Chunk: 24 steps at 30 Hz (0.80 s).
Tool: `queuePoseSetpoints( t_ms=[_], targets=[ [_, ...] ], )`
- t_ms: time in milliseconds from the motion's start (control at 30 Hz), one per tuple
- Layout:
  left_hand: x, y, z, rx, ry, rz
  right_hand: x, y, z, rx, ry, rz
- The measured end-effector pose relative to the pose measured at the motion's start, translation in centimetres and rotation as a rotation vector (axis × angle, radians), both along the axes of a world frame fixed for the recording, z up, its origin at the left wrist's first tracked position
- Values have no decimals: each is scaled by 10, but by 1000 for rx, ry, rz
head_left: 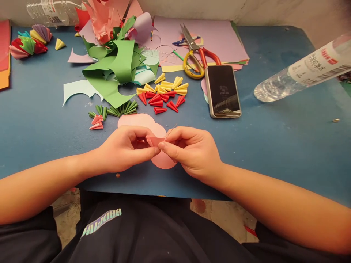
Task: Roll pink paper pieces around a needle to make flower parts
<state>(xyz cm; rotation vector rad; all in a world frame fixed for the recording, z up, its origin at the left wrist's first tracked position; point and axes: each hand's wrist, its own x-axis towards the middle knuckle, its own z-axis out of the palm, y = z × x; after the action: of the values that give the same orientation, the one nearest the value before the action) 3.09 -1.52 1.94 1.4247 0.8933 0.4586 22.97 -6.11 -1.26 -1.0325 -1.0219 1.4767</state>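
Observation:
Both hands meet over the near edge of the blue table (274, 146). My left hand (124, 148) and my right hand (192, 149) pinch a small folded pink paper piece (154, 140) between fingertips. A thin needle or pin (171, 130) sticks up from my right fingers. Under the hands lie round pink paper cut-outs (139, 120). Just beyond are small folded cones: red (160, 100), yellow (167, 84), green (120, 109) and pink (96, 122).
A phone (222, 90) lies face up right of the cones, with scissors (195, 54) behind it on purple paper sheets (216, 38). Green paper scraps (117, 69) pile at the back. A plastic water bottle (304, 71) lies at right. Finished folded shapes (27, 44) sit far left.

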Motion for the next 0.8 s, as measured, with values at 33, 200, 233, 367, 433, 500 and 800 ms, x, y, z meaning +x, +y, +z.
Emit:
queuePoseSetpoints(
  t_ms=[33,200,233,367,433,500,800],
  targets=[
    [0,0,0,-15,-9,2,0,0,-1,-4,3,6],
    [1,0,-1,-56,-24,26,0,2,-1,-21,8,14],
    [1,0,0,-51,-22,23,0,3,0,-32,4,16],
    [-1,-1,0,-70,-14,5,-2,6,7,-93,10,55],
    [-2,-2,0,-79,-16,12,-3,7,9,-111,34,71],
    [-2,-2,0,-76,-15,18,-3,7,9,-127,64,87],
    [-1,-4,2,7,20,45,-2,7,6,-29,43,59]
  ],
)
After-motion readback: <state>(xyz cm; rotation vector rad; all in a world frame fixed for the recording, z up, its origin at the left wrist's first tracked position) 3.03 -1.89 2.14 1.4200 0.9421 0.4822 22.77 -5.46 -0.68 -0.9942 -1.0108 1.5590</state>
